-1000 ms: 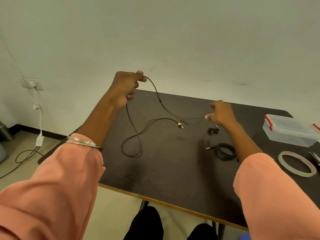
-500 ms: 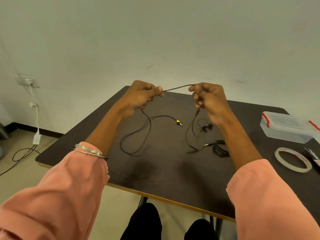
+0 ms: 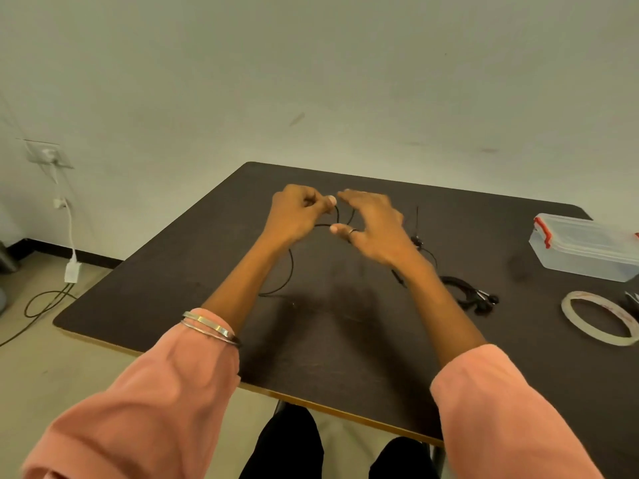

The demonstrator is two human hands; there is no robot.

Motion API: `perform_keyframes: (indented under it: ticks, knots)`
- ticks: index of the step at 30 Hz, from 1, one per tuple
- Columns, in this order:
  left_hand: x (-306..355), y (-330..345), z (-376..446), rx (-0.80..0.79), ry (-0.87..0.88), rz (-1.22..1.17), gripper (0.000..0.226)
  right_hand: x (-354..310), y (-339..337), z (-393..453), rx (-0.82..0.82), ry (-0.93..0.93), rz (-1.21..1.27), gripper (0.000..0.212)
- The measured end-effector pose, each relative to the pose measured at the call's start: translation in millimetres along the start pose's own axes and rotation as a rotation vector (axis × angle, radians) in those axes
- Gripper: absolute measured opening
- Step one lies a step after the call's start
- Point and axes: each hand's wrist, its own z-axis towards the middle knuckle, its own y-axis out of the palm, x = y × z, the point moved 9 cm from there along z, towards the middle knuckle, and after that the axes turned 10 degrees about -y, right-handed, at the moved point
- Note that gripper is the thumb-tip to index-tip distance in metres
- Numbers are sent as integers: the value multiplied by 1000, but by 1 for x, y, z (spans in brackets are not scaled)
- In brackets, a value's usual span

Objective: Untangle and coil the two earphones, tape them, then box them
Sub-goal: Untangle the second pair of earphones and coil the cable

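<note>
My left hand (image 3: 297,216) is closed, pinching the thin black cable of a loose earphone (image 3: 289,271) above the dark table (image 3: 173,271). The cable loops down under my left wrist onto the table. My right hand (image 3: 375,226) is right beside the left, fingers spread, with the cable passing between thumb and fingers; whether it grips is unclear. The earbuds (image 3: 418,240) of this earphone hang just right of my right hand. A second earphone (image 3: 470,295), coiled, lies on the table beside my right forearm.
A clear plastic box with red clasps (image 3: 584,247) stands at the table's right side. A roll of clear tape (image 3: 600,318) lies in front of it. A wall socket with a charger and cable (image 3: 71,267) is on the left.
Both hands have come together over the table's middle and lowered. The cable, stretched between them before, now bunches into loops between the hands. My right hand's fingers have spread.
</note>
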Motion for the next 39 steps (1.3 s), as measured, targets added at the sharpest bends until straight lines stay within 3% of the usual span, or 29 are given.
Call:
perform_keyframes:
  ticks: [3,5,11,15,17,19,22,27,30,32,34,37,39]
  knots:
    - [-9,17,3,-87,-1,-48,25,1,11,1,150,-33,103,26]
    - [-18,26,3,-141,-26,-92,30,8,14,-2,245,-52,218,16]
    - [-52,29,6,-156,-120,-180,27,61,15,-17,498,181,429,14]
    - [-73,26,5,-160,-156,-209,27,97,-5,-40,799,455,402,18]
    - [-77,25,5,-142,-151,-204,25,104,-4,-52,848,572,368,20]
    - [-75,19,4,-68,-125,-181,23,99,-3,-48,775,547,250,21]
    - [-69,10,1,67,-59,-115,20,67,4,-26,497,375,-50,27]
    - [-74,-6,0,261,-3,10,19,23,25,-9,339,118,-270,77]
    - [-74,-10,-3,338,9,123,22,8,30,-4,276,-56,-498,91]
    - [-72,-6,-5,318,33,178,22,-4,43,-4,176,-195,-636,83]
    - [-68,3,-6,246,87,238,19,-11,55,-5,123,-285,-693,63]
    - [-60,16,-10,99,154,210,16,-11,51,-7,207,-287,-604,24]
    - [-57,18,-12,40,133,88,16,-2,42,-8,252,-229,-463,11]
